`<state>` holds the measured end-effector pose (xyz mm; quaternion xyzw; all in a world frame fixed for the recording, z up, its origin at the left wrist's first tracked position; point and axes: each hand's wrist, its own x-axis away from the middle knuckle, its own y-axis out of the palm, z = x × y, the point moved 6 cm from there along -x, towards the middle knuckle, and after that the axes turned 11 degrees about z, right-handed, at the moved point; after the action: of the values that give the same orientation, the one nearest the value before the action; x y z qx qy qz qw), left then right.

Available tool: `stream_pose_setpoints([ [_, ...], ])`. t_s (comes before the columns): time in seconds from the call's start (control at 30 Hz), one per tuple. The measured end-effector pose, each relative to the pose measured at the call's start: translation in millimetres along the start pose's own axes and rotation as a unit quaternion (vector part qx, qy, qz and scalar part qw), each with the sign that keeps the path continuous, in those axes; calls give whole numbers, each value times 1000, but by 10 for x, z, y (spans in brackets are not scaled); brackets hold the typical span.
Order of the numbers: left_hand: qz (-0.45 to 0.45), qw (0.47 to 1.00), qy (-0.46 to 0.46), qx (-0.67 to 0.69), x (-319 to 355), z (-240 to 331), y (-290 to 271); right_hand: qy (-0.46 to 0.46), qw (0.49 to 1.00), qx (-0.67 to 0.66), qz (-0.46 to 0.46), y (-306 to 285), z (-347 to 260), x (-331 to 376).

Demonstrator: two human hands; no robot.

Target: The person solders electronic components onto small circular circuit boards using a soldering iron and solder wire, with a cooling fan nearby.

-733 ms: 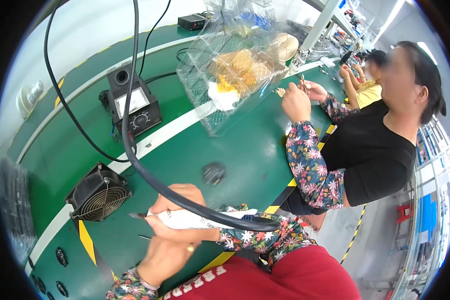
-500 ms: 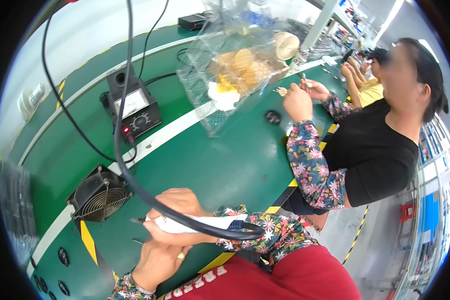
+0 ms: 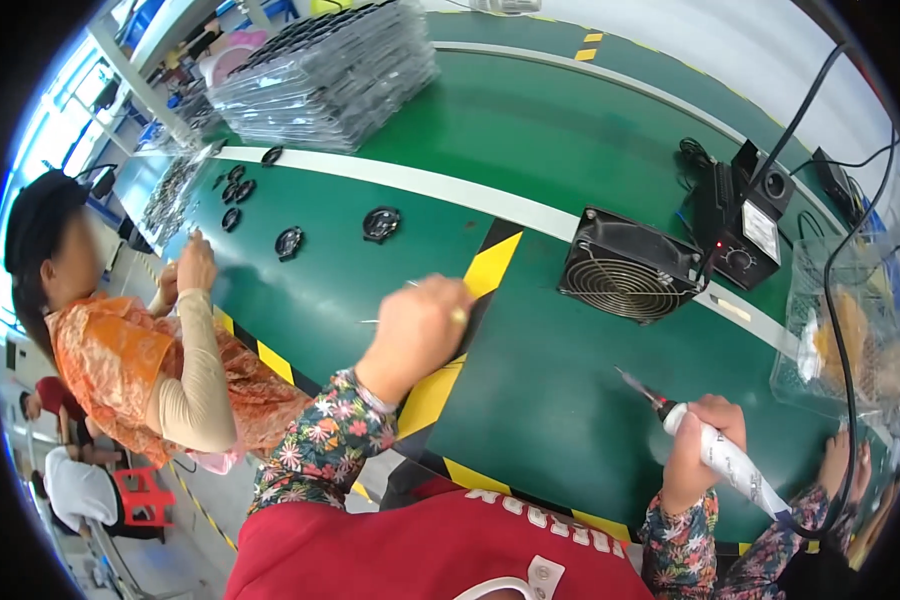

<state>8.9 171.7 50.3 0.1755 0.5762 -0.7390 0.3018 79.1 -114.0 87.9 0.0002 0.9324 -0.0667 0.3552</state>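
Note:
My left hand [image 3: 422,325] is closed above the green bench [image 3: 560,400], over the yellow-black tape strip. A thin metal tool [image 3: 368,321] pokes out of the fist; most of it is hidden. Beyond it lies a round black part [image 3: 381,224], with another round black part [image 3: 288,242] to its left. My right hand [image 3: 707,450] grips a soldering iron [image 3: 730,458] by its white-wrapped handle. Its tip points up and left over the bench, touching nothing.
A black fan [image 3: 625,280] stands beyond my right hand, beside the black soldering station [image 3: 745,235] with a red light. Stacked clear trays [image 3: 325,85] rise at the back left. A co-worker [image 3: 150,340] sits at left; another person's hand [image 3: 838,465] appears at far right.
The view has swung left, bringing the round parts and trays into sight. My hands, close together before, are now far apart, the left reaching leftward. The right still grips the soldering iron.

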Motion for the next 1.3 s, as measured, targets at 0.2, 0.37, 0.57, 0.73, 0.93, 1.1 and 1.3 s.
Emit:
stream_pose_setpoints([
  [0.2, 17, 976, -137, -167, -220, -831, 13, 13, 1000, 16, 0, -112, 28, 28],
  [0.37, 4, 983, -111, -145, -232, -1078, 158, -49, 999, 1, -25, -53, 10, -73],
  [0.57, -43, 996, 11, -74, -115, -421, 123, -29, 998, -58, 12, -55, -60, -109],
  [0.73, -109, 977, 159, 90, 77, 603, 184, -37, 998, -45, 24, -94, -83, -77],
  [0.93, -177, 941, 219, 189, 107, 1199, 263, -54, 997, -46, 40, -72, -45, -69],
  [1.1, -207, 939, 210, 177, 68, 1193, 198, -34, 999, -30, 13, -2, -27, -99],
  [1.3, -62, 919, 191, 339, -401, 1231, -180, -11, 1000, -7, -12, -63, 36, -127],
])
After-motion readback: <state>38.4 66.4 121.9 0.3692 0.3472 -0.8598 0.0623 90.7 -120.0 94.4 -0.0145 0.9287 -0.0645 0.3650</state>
